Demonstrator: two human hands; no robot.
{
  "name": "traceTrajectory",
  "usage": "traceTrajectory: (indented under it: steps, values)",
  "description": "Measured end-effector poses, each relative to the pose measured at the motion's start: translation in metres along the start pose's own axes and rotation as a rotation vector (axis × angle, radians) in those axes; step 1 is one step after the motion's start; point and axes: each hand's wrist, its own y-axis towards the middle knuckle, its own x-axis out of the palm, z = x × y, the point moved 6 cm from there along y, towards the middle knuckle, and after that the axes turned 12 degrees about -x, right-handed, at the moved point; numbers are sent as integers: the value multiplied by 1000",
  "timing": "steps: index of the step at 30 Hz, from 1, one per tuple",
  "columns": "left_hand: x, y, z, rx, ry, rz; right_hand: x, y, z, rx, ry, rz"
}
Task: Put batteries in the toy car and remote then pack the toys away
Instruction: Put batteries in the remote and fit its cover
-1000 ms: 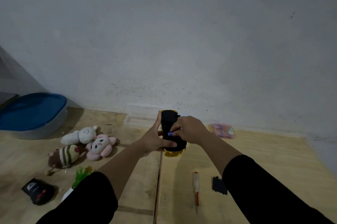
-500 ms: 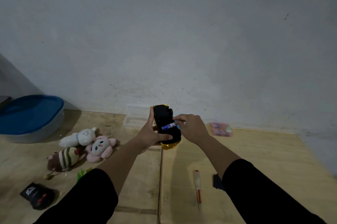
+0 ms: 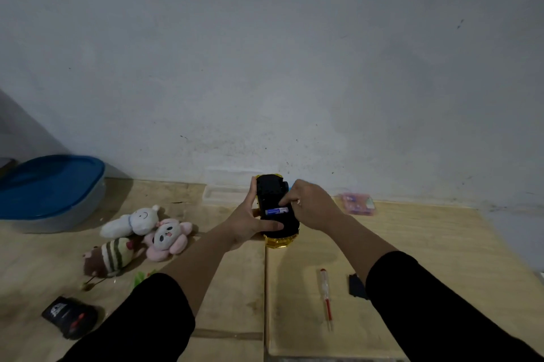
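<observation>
The left hand grips the upturned toy car by its sides, thumb across the black underside, holding it above the wooden floor. The right hand presses a blue battery into the open bay with its fingertips. The car looks light, rigid and smooth, so the side grip suits it; the battery is small, slick and likely to roll. The remote lies well apart.
</observation>
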Motion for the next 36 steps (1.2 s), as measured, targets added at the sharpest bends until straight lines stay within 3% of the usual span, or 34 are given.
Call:
traceTrajectory:
  steps: [4, 10, 21, 36]
  values:
    - [8, -4, 7, -5, 67, -48, -13, 10, -9, 101, 272, 267]
    - [13, -7, 9, -5, 87, -69, 2, 11, -19, 97, 444, 245]
    - [-11, -8, 9, -20, 63, -43, -3, 7, -3, 157, 245, 240]
    - [-12, -8, 8, -33, 127, -50, 4, 17, -13, 70, 34, -21]
